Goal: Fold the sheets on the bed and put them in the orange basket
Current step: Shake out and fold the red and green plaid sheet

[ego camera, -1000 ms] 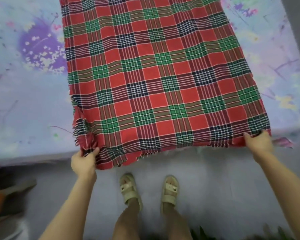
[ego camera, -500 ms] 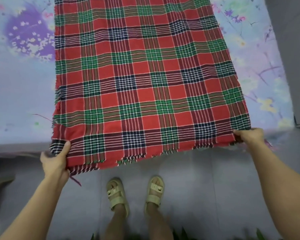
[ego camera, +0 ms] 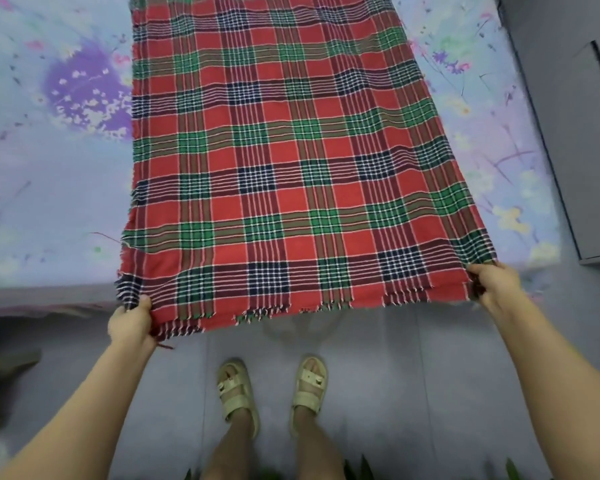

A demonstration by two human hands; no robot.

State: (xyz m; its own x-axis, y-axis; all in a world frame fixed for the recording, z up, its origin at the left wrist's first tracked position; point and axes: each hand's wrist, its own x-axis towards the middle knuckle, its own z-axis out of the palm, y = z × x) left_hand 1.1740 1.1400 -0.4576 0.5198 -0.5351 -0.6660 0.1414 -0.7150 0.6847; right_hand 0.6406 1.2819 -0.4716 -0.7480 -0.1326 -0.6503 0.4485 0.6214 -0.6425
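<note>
A red, green and navy plaid sheet (ego camera: 291,161) lies spread flat along the bed (ego camera: 42,188), its fringed near edge hanging a little past the mattress edge. My left hand (ego camera: 132,322) grips the near left corner of the sheet. At the near right corner, my right hand (ego camera: 496,289) pinches the cloth. The sheet is pulled taut between the two hands. No orange basket is in view.
The bed has a pale blue and purple floral cover. A grey cabinet (ego camera: 589,140) stands at the right of the bed. My sandalled feet (ego camera: 271,393) stand on the grey floor close to the bed edge. Green leaves (ego camera: 357,469) show at the bottom.
The bunched left corner has been straightened out and both hands have spread apart, so the sheet's near edge now lies flat and taut. The view has shifted slightly.
</note>
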